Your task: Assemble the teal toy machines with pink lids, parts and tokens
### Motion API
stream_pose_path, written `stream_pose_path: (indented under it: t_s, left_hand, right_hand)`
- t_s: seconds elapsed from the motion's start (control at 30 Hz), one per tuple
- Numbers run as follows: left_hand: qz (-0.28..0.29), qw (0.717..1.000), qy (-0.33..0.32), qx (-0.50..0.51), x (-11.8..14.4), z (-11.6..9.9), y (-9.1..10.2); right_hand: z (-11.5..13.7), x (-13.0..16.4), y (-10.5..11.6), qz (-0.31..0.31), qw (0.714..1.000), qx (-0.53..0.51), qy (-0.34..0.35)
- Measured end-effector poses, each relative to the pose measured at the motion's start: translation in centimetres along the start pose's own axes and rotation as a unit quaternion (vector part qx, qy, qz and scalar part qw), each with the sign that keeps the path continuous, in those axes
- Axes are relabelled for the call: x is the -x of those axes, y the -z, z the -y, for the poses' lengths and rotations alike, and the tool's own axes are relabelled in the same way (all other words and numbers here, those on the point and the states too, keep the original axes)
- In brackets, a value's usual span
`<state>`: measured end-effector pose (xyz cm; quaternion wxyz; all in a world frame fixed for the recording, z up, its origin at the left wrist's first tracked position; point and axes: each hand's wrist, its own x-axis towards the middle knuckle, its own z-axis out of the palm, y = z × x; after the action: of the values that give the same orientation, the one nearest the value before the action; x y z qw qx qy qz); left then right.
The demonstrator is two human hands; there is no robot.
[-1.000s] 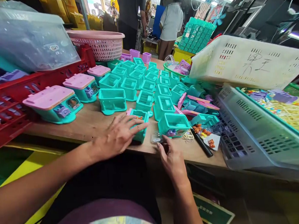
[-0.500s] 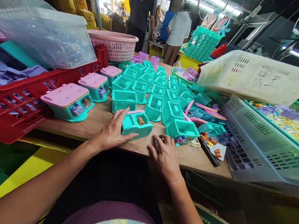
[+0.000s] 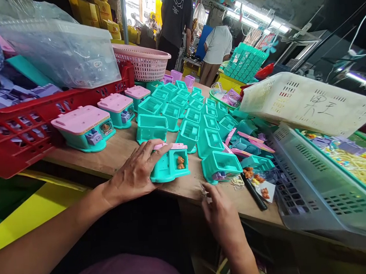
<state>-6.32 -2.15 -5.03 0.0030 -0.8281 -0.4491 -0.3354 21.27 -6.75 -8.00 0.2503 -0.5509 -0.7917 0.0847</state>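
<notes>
Since half a second ago, the teal toy housing (image 3: 169,165) is standing tipped so its window faces the person, showing the small brown figure (image 3: 180,162) inside. The left hand (image 3: 135,174) is gripping the housing's left side, fingers wrapped over its pink top, likely steadying it at the table's (image 3: 122,145) near edge. The right hand (image 3: 218,210) is hovering at that edge just right of it, fingers loosely curled; whether it is pinching a small clear piece cannot be told. Rows of empty teal shells (image 3: 184,112) are waiting farther back, within easy reach.
</notes>
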Motion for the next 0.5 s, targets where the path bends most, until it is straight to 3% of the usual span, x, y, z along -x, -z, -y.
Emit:
stream_pose_path:
  t_s: [0.1, 0.2, 0.27, 0.5]
  left_hand:
    - [-0.008, 1.000, -0.004, 0.005, -0.1, -0.2, 0.1]
    - [-0.020, 1.000, 0.005, 0.015, 0.0, -0.7, 0.0]
    - [-0.026, 1.000, 0.009, 0.014, 0.1, -1.0, -0.2]
    - [-0.007, 0.999, 0.023, -0.046, 0.9, -1.9, -0.6]
  right_hand:
    - [-0.6, -1.1, 0.2, -0.083, 0.981, -0.160, -0.079]
    - [0.3, -3.2, -0.1, -0.177, 0.921, -0.319, -0.134]
    - [1.4, -4.8, -0.6, -0.212, 0.893, -0.375, -0.131]
    - [2.8, -7.6, -1.7, -0.207, 0.936, -0.271, -0.089]
